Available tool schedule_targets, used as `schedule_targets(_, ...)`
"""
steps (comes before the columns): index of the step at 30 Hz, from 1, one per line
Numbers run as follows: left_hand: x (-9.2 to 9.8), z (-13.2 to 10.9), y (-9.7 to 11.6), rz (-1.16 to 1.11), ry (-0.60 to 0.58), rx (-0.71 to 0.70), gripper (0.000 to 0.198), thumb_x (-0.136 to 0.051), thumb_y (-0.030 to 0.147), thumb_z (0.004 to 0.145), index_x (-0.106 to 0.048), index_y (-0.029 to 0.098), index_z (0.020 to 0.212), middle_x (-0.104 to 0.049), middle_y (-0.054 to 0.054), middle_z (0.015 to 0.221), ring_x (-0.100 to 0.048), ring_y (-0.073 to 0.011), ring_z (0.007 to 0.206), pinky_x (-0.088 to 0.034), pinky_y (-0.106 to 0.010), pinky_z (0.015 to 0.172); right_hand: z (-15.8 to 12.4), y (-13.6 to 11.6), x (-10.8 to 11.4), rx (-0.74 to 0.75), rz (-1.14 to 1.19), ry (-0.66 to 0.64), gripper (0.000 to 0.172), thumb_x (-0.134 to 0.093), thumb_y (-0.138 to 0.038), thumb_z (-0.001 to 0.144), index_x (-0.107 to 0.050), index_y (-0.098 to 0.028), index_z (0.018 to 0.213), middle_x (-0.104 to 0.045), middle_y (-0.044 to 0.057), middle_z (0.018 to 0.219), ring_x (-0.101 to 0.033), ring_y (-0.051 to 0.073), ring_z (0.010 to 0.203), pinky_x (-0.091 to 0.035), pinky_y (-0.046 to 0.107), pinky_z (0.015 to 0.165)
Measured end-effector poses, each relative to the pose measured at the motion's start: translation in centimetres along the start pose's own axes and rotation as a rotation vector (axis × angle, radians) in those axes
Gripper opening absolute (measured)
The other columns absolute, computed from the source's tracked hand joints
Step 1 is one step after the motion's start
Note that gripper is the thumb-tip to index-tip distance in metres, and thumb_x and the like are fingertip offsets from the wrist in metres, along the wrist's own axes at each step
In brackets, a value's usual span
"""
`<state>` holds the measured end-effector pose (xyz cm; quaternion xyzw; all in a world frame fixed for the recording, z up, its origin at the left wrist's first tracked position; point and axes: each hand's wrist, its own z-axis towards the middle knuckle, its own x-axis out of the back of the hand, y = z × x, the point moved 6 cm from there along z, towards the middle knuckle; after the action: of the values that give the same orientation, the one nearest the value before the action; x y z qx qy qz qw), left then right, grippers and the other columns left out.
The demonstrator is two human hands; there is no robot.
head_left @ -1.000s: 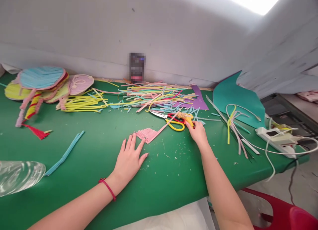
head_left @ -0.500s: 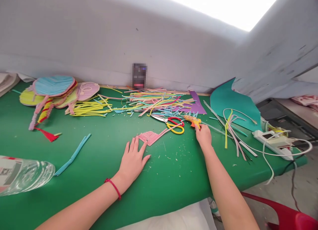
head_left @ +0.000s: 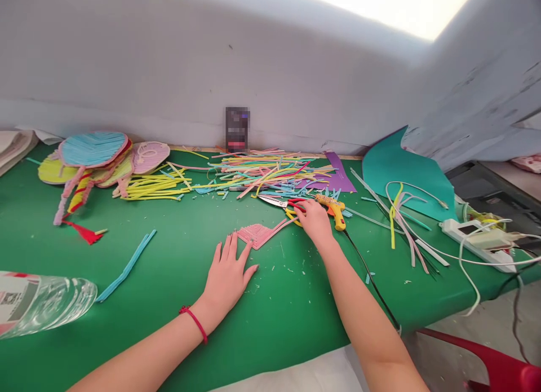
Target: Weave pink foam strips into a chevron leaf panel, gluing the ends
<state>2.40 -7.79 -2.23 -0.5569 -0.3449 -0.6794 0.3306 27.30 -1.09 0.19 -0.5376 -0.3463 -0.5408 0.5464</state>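
Plainly, seen from the head camera, your left hand [head_left: 230,273] lies flat and open on the green table [head_left: 177,324], fingers spread and holding nothing. Its fingertips just touch the near edge of the pink woven piece [head_left: 253,234], which seems to pin it against sliding. Your right hand [head_left: 313,220] rests over the red and yellow handles of the scissors [head_left: 274,201], whose blades point left beside the strip pile [head_left: 262,172]; I cannot tell whether your fingers have closed on them. The glue gun [head_left: 335,211] lies just beside that hand, handy to reach.
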Motion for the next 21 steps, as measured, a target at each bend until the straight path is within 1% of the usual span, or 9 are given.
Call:
schedule_targets(2, 0.0, 0.0, 0.0, -0.003, -0.005, 0.006, 0.053, -0.050, 0.044, 0.090, -0.049, 0.020, 0.137, -0.041, -0.021, 0.145, -0.038, -0.0369, 0.134, -0.035, -0.053, 0.106, 0.4, -0.3, -0.7, -0.033, -0.053, -0.127, 0.030, -0.051, -0.031, 0.087, -0.061, -0.017, 0.112, -0.059, 0.012, 0.114, -0.055, 0.027, 0.106, -0.043, 0.037, 0.087)
schedule_targets(4, 0.1, 0.0, 0.0, -0.007, -0.009, 0.011, 0.053, -0.051, 0.044, 0.089, -0.050, 0.020, 0.137, -0.041, -0.021, 0.145, -0.038, -0.0370, 0.134, -0.035, -0.053, 0.106, 0.8, -0.2, -1.1, -0.051, -0.085, -0.223, 0.032, -0.057, -0.028, 0.082, -0.059, -0.016, 0.112, -0.057, 0.013, 0.116, -0.054, 0.028, 0.107, -0.043, 0.036, 0.084)
schedule_targets(8, 0.2, 0.0, 0.0, -0.009, -0.018, 0.005, 0.054, -0.051, 0.043, 0.089, -0.048, 0.020, 0.138, -0.041, -0.021, 0.145, -0.037, -0.0370, 0.134, -0.035, -0.054, 0.106, 2.5, 0.5, -1.2, -0.054, -0.072, -0.292, 0.032, -0.065, -0.013, 0.067, -0.059, -0.014, 0.098, -0.059, 0.013, 0.107, -0.056, 0.027, 0.098, -0.042, 0.032, 0.074)
schedule_targets(10, 0.2, 0.0, 0.0, -0.005, -0.027, 0.005, 0.055, -0.051, 0.044, 0.089, -0.047, 0.020, 0.138, -0.041, -0.022, 0.145, -0.037, -0.0370, 0.134, -0.035, -0.054, 0.106, 3.3, 0.7, -1.3, -0.041, -0.031, -0.319, 0.032, -0.068, -0.010, 0.059, -0.057, -0.016, 0.088, -0.060, 0.010, 0.097, -0.057, 0.024, 0.089, -0.040, 0.029, 0.067)
schedule_targets(12, 0.3, 0.0, 0.1, 0.001, -0.037, 0.005, 0.055, -0.051, 0.044, 0.089, -0.048, 0.020, 0.138, -0.040, -0.023, 0.145, -0.037, -0.0373, 0.134, -0.035, -0.054, 0.106, 3.6, 0.9, -1.4, -0.027, 0.028, -0.328, 0.031, -0.069, -0.010, 0.055, -0.054, -0.018, 0.081, -0.061, 0.006, 0.087, -0.057, 0.020, 0.077, -0.038, 0.027, 0.061)
schedule_targets(14, 0.3, 0.1, 0.1, 0.005, -0.042, 0.005, 0.054, -0.051, 0.044, 0.089, -0.048, 0.019, 0.138, -0.040, -0.024, 0.145, -0.037, -0.0376, 0.134, -0.035, -0.054, 0.106, 3.4, 1.1, -1.2, -0.014, 0.097, -0.297, 0.030, -0.066, -0.011, 0.056, -0.051, -0.020, 0.079, -0.060, 0.002, 0.083, -0.055, 0.017, 0.071, -0.038, 0.025, 0.058)
schedule_targets(16, 0.3, 0.1, 0.1, 0.005, -0.038, 0.010, 0.054, -0.051, 0.044, 0.089, -0.049, 0.019, 0.137, -0.039, -0.023, 0.145, -0.037, -0.0375, 0.134, -0.035, -0.053, 0.106, 2.8, 1.4, -0.9, -0.003, 0.171, -0.230, 0.029, -0.062, -0.011, 0.059, -0.049, -0.021, 0.082, -0.060, 0.001, 0.083, -0.055, 0.016, 0.072, -0.039, 0.025, 0.059)
schedule_targets(19, 0.2, 0.1, 0.0, 0.005, -0.031, 0.014, 0.053, -0.051, 0.044, 0.089, -0.049, 0.019, 0.137, -0.038, -0.023, 0.146, -0.037, -0.0377, 0.134, -0.035, -0.053, 0.107, 2.0, 2.1, -0.3, -0.006, 0.291, -0.094, 0.028, -0.059, -0.016, 0.063, -0.047, -0.021, 0.088, -0.060, 0.001, 0.088, -0.058, 0.017, 0.076, -0.045, 0.028, 0.066)
schedule_targets(21, 0.1, 0.0, 0.0, 0.012, -0.031, 0.013, 0.054, -0.050, 0.044, 0.090, -0.049, 0.019, 0.137, -0.038, -0.024, 0.146, -0.037, -0.0380, 0.134, -0.035, -0.054, 0.106, 1.8, 2.8, 0.4, -0.032, 0.355, 0.013, 0.030, -0.056, -0.020, 0.068, -0.045, -0.021, 0.095, -0.061, 0.004, 0.097, -0.060, 0.018, 0.085, -0.048, 0.031, 0.073)
